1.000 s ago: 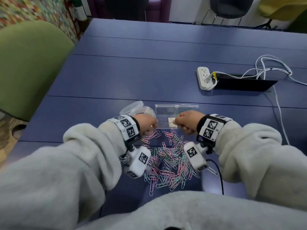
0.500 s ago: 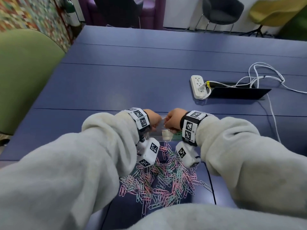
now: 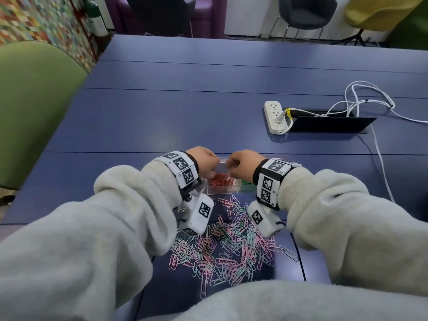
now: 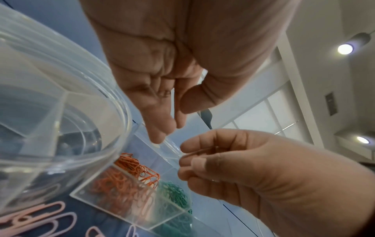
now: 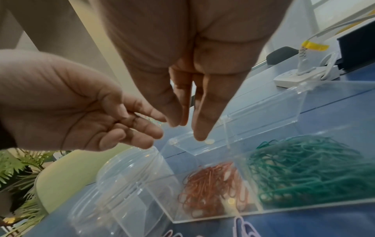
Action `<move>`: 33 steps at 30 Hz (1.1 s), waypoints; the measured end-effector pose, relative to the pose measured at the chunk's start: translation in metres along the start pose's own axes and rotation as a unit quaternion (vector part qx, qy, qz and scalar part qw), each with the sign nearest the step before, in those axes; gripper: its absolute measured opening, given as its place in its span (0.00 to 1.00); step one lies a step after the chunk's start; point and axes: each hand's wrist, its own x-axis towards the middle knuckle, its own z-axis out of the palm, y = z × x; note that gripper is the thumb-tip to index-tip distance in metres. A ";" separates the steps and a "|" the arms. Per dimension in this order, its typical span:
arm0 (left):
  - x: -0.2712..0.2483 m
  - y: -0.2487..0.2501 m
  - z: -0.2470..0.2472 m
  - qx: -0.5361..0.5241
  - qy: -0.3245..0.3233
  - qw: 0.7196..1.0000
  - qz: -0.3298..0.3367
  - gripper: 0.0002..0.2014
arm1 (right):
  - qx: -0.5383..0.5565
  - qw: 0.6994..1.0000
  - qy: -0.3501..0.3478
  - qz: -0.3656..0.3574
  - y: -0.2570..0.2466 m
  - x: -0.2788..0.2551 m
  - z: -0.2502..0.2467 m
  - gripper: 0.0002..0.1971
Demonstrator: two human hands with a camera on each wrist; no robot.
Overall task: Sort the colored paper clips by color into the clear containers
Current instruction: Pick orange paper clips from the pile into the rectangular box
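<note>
A clear two-part box (image 3: 222, 193) stands on the blue table, holding red clips (image 3: 221, 180) on the left and green clips (image 3: 247, 183) on the right; its lid (image 5: 263, 112) is tipped back. My right hand (image 3: 236, 163) hovers over the red part and pinches a thin red paper clip (image 4: 199, 153) between thumb and forefinger. My left hand (image 3: 206, 162) hangs beside it, fingers relaxed (image 4: 160, 133), holding nothing that I can see. A round clear tub (image 4: 61, 96) sits left of the box. Pastel pink, mint and lilac clips (image 3: 227, 246) lie heaped near me.
A white power strip (image 3: 274, 117) with white cables (image 3: 379, 158) and a black cable hatch (image 3: 328, 123) lie at the right of the table (image 3: 173, 112). A green chair (image 3: 34, 112) stands at the left edge, and more chairs beyond the far end.
Both hands have risen from the far edge of the pile and drawn close together above the box. The head view has shifted, and the red and green clips now show.
</note>
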 end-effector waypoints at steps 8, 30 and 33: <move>-0.036 -0.039 -0.009 0.043 -0.014 0.997 0.056 0.10 | 0.064 0.997 0.040 -0.032 0.027 -0.031 0.019 0.06; -0.064 -0.122 0.034 0.372 -0.085 0.911 0.157 0.18 | -0.194 0.977 -0.061 -0.063 0.065 -0.070 0.077 0.22; -0.062 -0.127 0.038 0.369 -0.050 0.914 0.159 0.18 | -0.203 0.975 -0.057 -0.068 0.065 -0.067 0.081 0.19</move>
